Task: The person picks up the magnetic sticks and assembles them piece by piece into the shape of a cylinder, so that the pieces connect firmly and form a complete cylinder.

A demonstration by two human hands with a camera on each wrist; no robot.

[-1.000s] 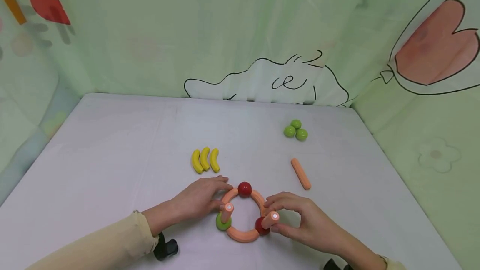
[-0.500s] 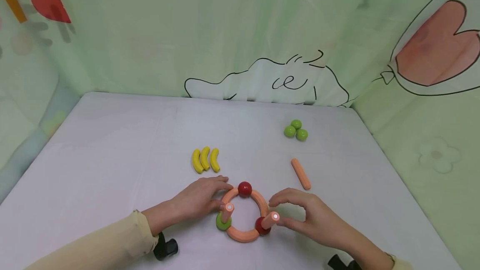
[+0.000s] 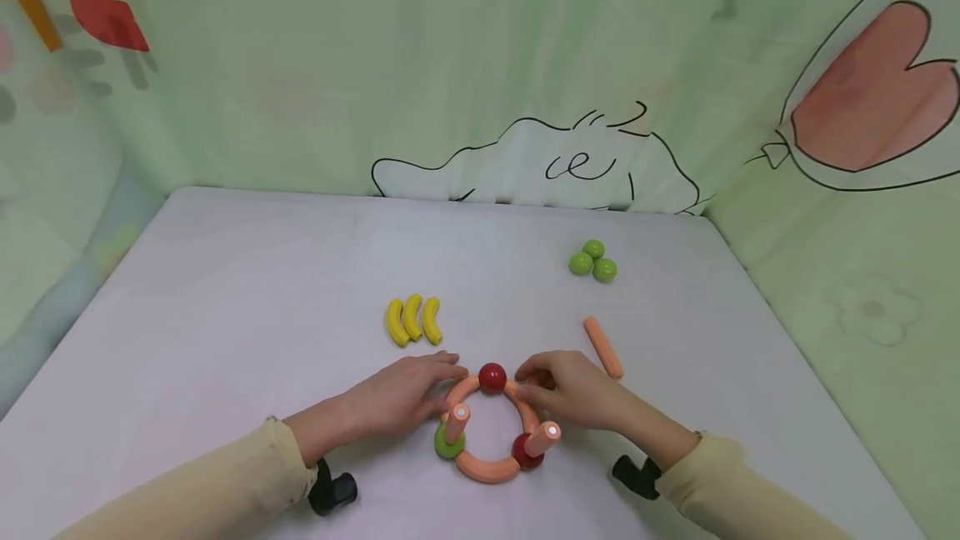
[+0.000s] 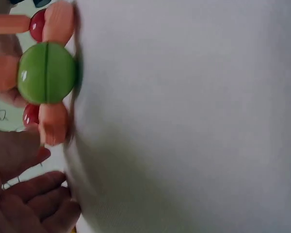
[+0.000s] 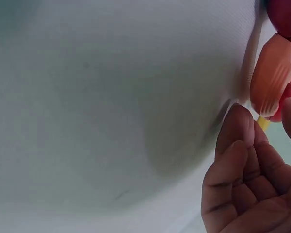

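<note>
On the table a ring of curved orange sticks joins a green ball [image 3: 450,442] and two red balls, one at the back [image 3: 492,377] and one at the right [image 3: 527,452]. Short upright orange sticks stand on the green ball and the right red ball. My left hand [image 3: 401,398] rests at the ring's left side, fingers fairly straight, thumb touching the left curved stick [image 3: 462,391]. My right hand [image 3: 573,390] is at the upper right, bent fingers outside and thumb inside, pinching the right curved stick [image 5: 271,77] near the back red ball. Its fingertips are partly hidden in the head view.
Three yellow curved pieces [image 3: 413,319] lie behind my left hand. A straight orange stick [image 3: 603,347] lies beyond my right hand. Three green balls [image 3: 593,262] cluster farther back. The white table [image 3: 247,298] meets a pale green curtain [image 3: 300,90] at its far edge.
My right hand has left the upright stick on the right red ball, drawn back to the right, then moved forward to the ring's upper right. My left hand has stayed in place.
</note>
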